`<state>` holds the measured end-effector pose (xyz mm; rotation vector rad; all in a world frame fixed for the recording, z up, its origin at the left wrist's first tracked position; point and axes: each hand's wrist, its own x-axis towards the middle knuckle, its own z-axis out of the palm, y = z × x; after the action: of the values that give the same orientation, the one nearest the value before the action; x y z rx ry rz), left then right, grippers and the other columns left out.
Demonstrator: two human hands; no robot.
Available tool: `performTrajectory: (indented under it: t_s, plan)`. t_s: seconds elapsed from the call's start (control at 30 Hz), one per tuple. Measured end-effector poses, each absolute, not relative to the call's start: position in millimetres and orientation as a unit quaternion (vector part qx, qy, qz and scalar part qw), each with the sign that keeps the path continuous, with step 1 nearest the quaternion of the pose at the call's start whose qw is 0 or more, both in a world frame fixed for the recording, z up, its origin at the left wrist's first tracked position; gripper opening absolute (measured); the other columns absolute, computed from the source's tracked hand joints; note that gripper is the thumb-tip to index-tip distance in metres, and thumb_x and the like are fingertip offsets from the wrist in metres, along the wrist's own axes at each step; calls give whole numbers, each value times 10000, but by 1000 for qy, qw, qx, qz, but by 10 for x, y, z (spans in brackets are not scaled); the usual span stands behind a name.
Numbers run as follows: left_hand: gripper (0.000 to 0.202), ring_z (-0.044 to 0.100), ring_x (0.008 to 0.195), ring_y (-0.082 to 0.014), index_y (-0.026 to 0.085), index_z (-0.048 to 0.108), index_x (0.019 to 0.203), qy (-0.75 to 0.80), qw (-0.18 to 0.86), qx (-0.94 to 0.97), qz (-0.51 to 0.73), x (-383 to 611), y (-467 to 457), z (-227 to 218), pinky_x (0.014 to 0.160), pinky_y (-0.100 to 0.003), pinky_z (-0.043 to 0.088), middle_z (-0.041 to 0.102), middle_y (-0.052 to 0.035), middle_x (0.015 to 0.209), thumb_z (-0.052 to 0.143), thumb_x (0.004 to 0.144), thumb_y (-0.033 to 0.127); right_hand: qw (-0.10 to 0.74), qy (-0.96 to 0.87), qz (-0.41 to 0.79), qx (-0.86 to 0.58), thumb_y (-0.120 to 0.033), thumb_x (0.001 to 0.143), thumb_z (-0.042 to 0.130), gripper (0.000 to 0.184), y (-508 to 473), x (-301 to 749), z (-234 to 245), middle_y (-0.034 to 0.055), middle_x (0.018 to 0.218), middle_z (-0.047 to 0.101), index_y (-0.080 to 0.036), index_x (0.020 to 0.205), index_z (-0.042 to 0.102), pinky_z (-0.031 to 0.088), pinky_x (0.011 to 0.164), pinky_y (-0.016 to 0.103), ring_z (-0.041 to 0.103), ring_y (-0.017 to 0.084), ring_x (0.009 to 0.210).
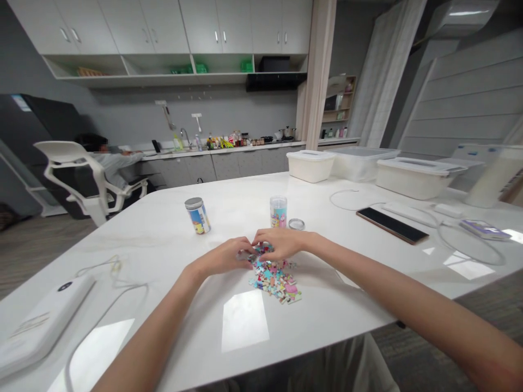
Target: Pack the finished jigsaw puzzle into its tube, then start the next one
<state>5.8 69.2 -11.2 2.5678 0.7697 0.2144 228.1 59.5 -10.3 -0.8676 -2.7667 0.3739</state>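
Observation:
A heap of small colourful jigsaw puzzle pieces lies on the white table, its near end spread loosely. My left hand reaches in from the left side, thumb and fingers curved apart at the heap's far end. Opposite it, my right hand arches over the same end, thumb apart from the fingers, touching the pieces. Some pieces there are hidden under both hands. Just beyond my right hand stands a clear, lidless jar with a cartoon label. Its round metal lid lies beside it. Further left is a closed cartoon-printed jar.
Lidded storage boxes line the table's far right. A dark flat panel and white cables lie on the right. At the left edge rests a white device with a cable. A person sits by the kitchen counter behind a white chair.

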Motion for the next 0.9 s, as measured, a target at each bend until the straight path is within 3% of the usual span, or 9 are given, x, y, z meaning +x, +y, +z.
performTrajectory:
  t_s: [0.13, 0.57, 0.77, 0.9]
  plan:
    - [216, 583, 865, -174, 202, 617, 1000, 309, 273, 907, 84, 87, 680, -181, 785, -292, 473, 619, -29, 969, 621, 804, 291, 118, -930, 154, -311, -302, 729, 735, 357, 605, 2314, -174, 99, 1038, 611, -145, 1046, 685, 478, 846, 339, 595, 215, 914]
    - [269, 478, 713, -125, 182, 571, 974, 352, 398, 844, 79, 152, 671, -195, 660, -260, 392, 572, 3, 849, 659, 752, 305, 192, -880, 261, -346, -215, 807, 687, 96, 593, 2372, -393, 33, 894, 592, -190, 893, 653, 438, 784, 287, 567, 170, 878]
    - [265, 439, 654, -109, 176, 576, 910, 358, 436, 821, 93, 158, 684, -181, 608, -241, 363, 500, 39, 724, 693, 713, 309, 214, -860, 283, -366, -167, 770, 706, 142, 572, 2359, -418, 23, 844, 611, -178, 904, 661, 438, 724, 275, 570, 156, 800]
    - [275, 449, 624, -107, 168, 595, 869, 373, 437, 814, 85, 157, 691, -168, 575, -232, 353, 495, 49, 655, 706, 710, 363, 205, -861, 298, -357, -176, 791, 687, 183, 540, 2356, -390, 44, 913, 628, -192, 973, 689, 449, 778, 287, 591, 170, 865]
